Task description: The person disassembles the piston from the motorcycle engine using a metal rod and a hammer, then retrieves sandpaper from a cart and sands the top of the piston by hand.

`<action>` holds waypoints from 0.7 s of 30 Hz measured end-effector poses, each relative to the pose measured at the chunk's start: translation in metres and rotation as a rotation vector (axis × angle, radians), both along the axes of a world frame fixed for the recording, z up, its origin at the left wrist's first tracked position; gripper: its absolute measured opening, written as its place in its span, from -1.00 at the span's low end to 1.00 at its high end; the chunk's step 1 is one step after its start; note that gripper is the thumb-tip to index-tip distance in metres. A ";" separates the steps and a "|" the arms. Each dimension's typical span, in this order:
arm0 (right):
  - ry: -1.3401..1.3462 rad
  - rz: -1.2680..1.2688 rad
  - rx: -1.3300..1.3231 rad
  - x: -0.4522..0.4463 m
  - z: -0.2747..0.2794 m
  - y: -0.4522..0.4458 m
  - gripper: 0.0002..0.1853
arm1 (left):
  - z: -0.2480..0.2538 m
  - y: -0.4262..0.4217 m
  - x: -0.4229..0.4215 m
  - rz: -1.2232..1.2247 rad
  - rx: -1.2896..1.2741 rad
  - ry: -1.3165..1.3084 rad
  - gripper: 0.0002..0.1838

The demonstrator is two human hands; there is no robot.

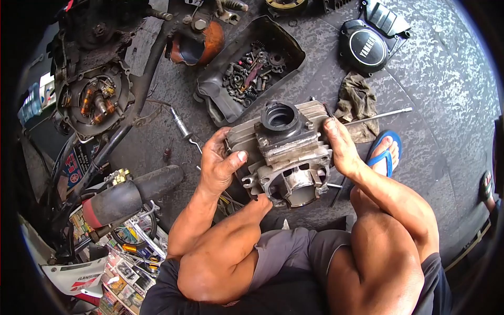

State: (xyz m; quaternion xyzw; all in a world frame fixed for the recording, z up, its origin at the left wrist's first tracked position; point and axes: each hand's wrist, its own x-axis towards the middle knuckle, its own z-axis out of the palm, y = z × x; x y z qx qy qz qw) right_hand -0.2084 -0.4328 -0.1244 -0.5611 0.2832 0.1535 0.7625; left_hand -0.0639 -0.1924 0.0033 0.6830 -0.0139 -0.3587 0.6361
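An engine cylinder block [294, 152] with cooling fins and a black rubber intake flange [281, 116] is held up in front of my knees. My left hand [219, 163] grips its left side, thumb lying over the fins. On the opposite side my right hand [340, 143] clasps the finned edge, with the thumb near the top corner. The open bore end of the block faces toward me. Fingertips of both hands are partly hidden behind the metal.
A black tray [289, 42] of bolts and small parts lies ahead. Right of it are a YAMAHA engine cover [367, 48], a dirty rag [357, 97] and a long metal rod [386, 114]. At left stand an opened engine [94, 100] and a dark muffler-like part [118, 202].
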 end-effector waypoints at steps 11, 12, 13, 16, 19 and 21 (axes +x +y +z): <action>-0.059 -0.110 0.105 0.015 0.028 0.000 -0.20 | -0.012 -0.007 0.002 0.134 0.007 0.188 -0.33; -0.060 -0.115 0.110 0.014 0.029 0.000 -0.20 | -0.011 -0.005 0.001 0.129 0.012 0.187 -0.33; -0.023 -0.083 0.068 0.015 0.033 -0.002 -0.20 | -0.011 -0.005 0.001 0.150 0.017 0.223 -0.33; 0.006 -0.045 0.025 0.013 0.031 -0.004 -0.19 | -0.022 0.001 0.002 0.159 0.006 0.279 -0.30; 0.034 -0.017 0.008 0.013 0.035 -0.005 -0.18 | -0.023 0.000 0.001 0.153 -0.029 0.292 -0.38; 0.045 -0.019 -0.129 0.013 0.040 -0.005 -0.20 | -0.021 -0.002 0.000 0.149 -0.051 0.285 -0.35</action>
